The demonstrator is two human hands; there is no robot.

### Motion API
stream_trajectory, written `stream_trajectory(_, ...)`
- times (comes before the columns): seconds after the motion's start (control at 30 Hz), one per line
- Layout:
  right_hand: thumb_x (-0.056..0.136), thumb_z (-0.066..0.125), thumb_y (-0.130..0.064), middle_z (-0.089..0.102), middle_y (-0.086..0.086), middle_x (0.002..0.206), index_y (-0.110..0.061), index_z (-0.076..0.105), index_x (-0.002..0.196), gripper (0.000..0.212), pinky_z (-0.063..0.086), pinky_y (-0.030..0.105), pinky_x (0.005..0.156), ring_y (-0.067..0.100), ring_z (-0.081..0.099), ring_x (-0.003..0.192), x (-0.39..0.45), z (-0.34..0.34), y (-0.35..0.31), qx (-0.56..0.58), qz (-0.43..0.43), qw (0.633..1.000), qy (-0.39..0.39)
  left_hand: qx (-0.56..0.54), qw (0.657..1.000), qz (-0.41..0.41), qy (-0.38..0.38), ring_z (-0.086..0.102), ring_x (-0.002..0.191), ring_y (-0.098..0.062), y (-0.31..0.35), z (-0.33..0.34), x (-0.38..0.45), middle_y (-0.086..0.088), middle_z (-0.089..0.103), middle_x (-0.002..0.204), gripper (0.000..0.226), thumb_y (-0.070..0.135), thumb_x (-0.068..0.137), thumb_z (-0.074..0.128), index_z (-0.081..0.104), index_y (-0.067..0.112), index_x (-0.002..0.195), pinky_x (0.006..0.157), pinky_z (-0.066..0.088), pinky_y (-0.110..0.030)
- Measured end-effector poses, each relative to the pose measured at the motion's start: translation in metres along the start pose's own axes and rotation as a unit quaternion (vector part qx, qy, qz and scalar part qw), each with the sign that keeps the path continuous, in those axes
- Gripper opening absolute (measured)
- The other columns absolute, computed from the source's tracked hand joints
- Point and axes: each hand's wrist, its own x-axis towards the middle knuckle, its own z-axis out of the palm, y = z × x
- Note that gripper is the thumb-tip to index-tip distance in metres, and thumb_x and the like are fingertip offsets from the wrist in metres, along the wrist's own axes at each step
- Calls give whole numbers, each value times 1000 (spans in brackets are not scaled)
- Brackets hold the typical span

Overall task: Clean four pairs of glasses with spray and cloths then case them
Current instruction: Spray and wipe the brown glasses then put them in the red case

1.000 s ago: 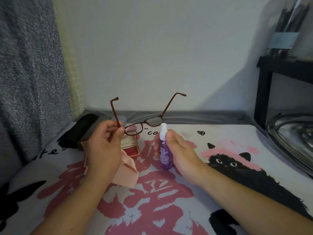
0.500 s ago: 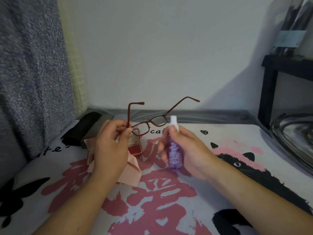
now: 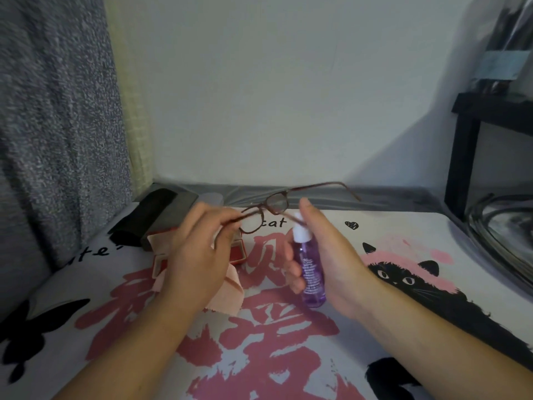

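Note:
My left hand (image 3: 199, 255) pinches one temple of a brown-framed pair of glasses (image 3: 277, 202), which lies tilted almost flat above the bed. My right hand (image 3: 326, 255) grips a small purple spray bottle (image 3: 310, 272) with a white nozzle just below the lenses, forefinger raised over the top. A pink cloth (image 3: 230, 293) lies under my left hand. An open red glasses case (image 3: 238, 251) sits behind that cloth, partly hidden.
Dark glasses cases (image 3: 155, 215) lie at the back left by the grey curtain (image 3: 57, 125). A black shelf (image 3: 473, 145) and a metal rack (image 3: 501, 226) stand on the right. The printed sheet (image 3: 259, 356) covers the surface.
The glasses have tipped from temples-up to nearly flat and shifted right. My right hand brought the spray bottle up under the lenses, forefinger lifted.

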Motion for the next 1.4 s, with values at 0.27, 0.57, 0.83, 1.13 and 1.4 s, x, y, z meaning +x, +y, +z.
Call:
stream_trajectory(0.27, 89, 38, -80, 47, 16, 55, -1, 54, 63, 84, 42, 35, 57, 24, 42, 44, -9, 14, 0, -130, -24, 986, 102, 98, 983, 156, -23, 63, 84, -22, 9, -1, -7, -8, 60, 100, 23, -9, 87, 65, 68, 3, 107, 73, 52, -30)
stream_trajectory(0.57, 99, 34, -65, 45, 15, 51, 0, 56, 60, 79, 41, 42, 61, 28, 38, 48, -10, 17, -6, -160, -25, 975, 152, 83, 988, 127, -23, 64, 85, -20, 10, 1, -8, -6, 60, 100, 15, 1, 95, 59, 70, 3, 105, 76, 53, -28)
stream_trajectory(0.83, 96, 38, -69, 43, 10, 48, -6, 56, 54, 77, 36, 28, 43, 22, 33, 38, -11, 8, -11, -100, -13, 979, 175, 89, 991, 96, -11, 62, 85, -18, 11, 2, -7, -9, 63, 96, 11, 0, 95, 64, 73, 0, 101, 79, 50, -19)
stream_trajectory(1.13, 90, 38, -78, 50, 9, 56, -9, 60, 70, 76, 41, 39, 60, 25, 42, 47, -2, -17, -17, -143, 27, 959, 242, 51, 998, 36, -15, 56, 83, -6, 11, 2, -6, -6, 62, 94, 17, -8, 87, 69, 71, 0, 101, 80, 43, -4)
stream_trajectory(1.4, 93, 42, -64, 49, 9, 54, -9, 57, 69, 62, 39, 37, 56, 23, 38, 45, 0, -20, -19, -146, 47, 958, 241, 39, 997, 56, -28, 61, 85, -9, 13, 4, -8, -8, 64, 95, 18, -9, 86, 73, 73, 1, 101, 81, 47, -8)
